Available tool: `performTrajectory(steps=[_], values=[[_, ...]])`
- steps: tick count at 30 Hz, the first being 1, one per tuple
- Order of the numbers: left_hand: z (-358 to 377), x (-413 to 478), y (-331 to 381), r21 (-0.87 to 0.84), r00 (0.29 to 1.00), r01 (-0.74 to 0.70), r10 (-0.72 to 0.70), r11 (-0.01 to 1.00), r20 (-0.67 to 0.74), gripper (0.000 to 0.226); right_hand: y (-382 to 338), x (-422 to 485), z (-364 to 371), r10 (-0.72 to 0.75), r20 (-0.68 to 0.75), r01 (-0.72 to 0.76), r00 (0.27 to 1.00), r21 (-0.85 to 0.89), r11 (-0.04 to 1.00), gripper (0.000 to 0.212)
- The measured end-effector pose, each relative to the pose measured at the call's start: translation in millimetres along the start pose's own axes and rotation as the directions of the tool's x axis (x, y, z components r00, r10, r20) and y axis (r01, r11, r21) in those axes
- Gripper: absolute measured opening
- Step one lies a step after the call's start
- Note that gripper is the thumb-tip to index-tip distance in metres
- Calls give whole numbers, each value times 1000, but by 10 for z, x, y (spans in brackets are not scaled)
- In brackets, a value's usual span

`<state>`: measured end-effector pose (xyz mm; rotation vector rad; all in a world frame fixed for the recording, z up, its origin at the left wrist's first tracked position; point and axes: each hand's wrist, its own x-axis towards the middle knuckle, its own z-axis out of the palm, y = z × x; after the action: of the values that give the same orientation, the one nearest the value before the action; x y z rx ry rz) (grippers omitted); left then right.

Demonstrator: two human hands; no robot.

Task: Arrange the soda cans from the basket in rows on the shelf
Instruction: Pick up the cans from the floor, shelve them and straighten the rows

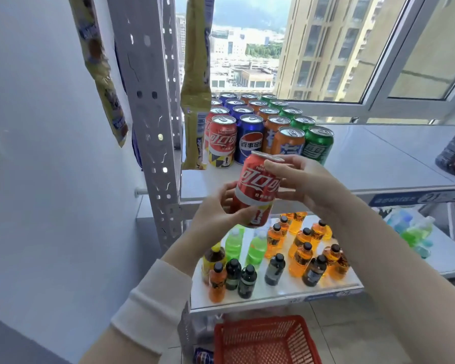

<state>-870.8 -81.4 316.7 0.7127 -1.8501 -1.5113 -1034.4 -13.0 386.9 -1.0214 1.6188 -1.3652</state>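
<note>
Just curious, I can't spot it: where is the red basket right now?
The red basket sits at the bottom centre of the head view, on the floor below the bottle shelf.

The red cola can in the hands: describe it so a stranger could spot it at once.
Find the grey shelf by the window, where soda cans stand in red, blue, orange and green rows. In front of them, the left hand grips the bottom and the right hand the top of a red cola can. Unlike the red row, it is tilted and off the shelf.
</note>
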Motion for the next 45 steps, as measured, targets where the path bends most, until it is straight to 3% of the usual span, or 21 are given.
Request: performTrajectory(steps=[7,11,18,27,45], values=[[-197,492,-50,61,992,-23,31,998,-119,68,-227,624,103,-66,136,79,989,-93,993,38],[-253,664,-139,128,983,36,-12,991,-181,66,-171,886,173,-68,175,88,982,-105,991,43],[-284,805,-203,96,970,67,-42,993,-239,64,-120,1082,227,-101,242,123,965,-78,989,46],[-258,868,-181,176,956,62,-8,983,-293,56,-94,1139,222,-150,205,167,967,-64,984,51],[-177,903,-157,145,944,67,-16,987,-329,63,17,1191,260,-171,154,178,973,-35,983,56]])
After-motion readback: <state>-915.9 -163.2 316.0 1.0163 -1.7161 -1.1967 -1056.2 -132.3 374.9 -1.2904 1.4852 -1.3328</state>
